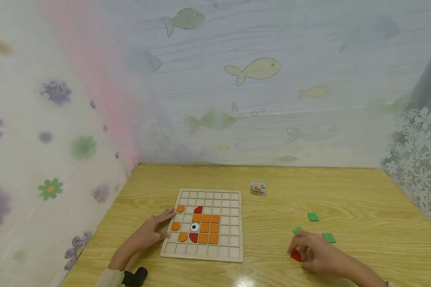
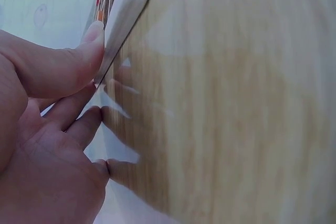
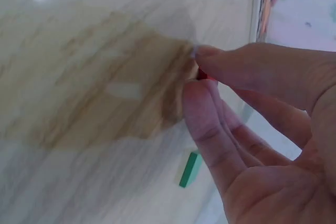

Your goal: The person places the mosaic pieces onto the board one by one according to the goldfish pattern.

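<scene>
My right hand (image 1: 319, 253) pinches a red tile (image 1: 295, 256) between thumb and fingers, low over the right side of the table. In the right wrist view just a sliver of the red tile (image 3: 203, 74) shows between the fingertips. My left hand (image 1: 149, 233) rests against the left edge of a wooden grid board (image 1: 224, 252), thumb and fingers spread along the rim. Several orange square tiles (image 1: 204, 228) form a block on the board, beside a white eye piece (image 1: 195, 227) and two red curved pieces (image 1: 198, 210). Orange round pieces (image 1: 175, 226) sit farther left.
Green tiles (image 1: 313, 217) lie around the right hand, one partly hidden behind it. A small pattern card (image 1: 258, 189) lies behind the board, to its right. A black object (image 1: 135, 276) is at the left wrist. Printed curtains (image 1: 251, 131) border the wooden table (image 1: 269, 223).
</scene>
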Demonstrator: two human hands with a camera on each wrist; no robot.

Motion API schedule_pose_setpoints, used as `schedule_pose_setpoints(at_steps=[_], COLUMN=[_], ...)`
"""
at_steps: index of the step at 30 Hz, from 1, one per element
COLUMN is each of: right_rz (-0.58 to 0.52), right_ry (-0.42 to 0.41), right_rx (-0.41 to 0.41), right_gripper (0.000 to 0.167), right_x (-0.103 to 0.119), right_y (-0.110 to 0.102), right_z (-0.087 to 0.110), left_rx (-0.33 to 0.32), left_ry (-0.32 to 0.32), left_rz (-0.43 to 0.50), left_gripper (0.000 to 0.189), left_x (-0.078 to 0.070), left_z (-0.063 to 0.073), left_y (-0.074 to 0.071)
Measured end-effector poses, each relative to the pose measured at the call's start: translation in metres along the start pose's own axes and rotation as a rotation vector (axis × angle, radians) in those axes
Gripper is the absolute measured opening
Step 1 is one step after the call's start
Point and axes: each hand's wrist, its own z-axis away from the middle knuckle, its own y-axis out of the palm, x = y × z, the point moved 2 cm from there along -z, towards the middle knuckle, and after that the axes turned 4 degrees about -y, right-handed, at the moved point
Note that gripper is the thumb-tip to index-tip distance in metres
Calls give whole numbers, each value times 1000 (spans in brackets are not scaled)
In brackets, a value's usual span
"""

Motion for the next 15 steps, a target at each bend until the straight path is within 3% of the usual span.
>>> schedule_pose_setpoints(at_steps=[3, 7, 15], right_rz=[32, 52, 33], right_ry=[-22, 12, 24], right_rx=[-23, -27, -12], right_gripper=[38, 32, 19], right_x=[1, 1, 3], right_y=[3, 6, 13], right_z=[-3, -5, -11], left_rx=[6, 15, 9], left_ry=[10, 21, 15], left_rz=[6, 19, -4], left_gripper=[63, 63, 64], left_x=[0, 2, 5], left_z=[0, 0, -1], left_y=[0, 0, 1])
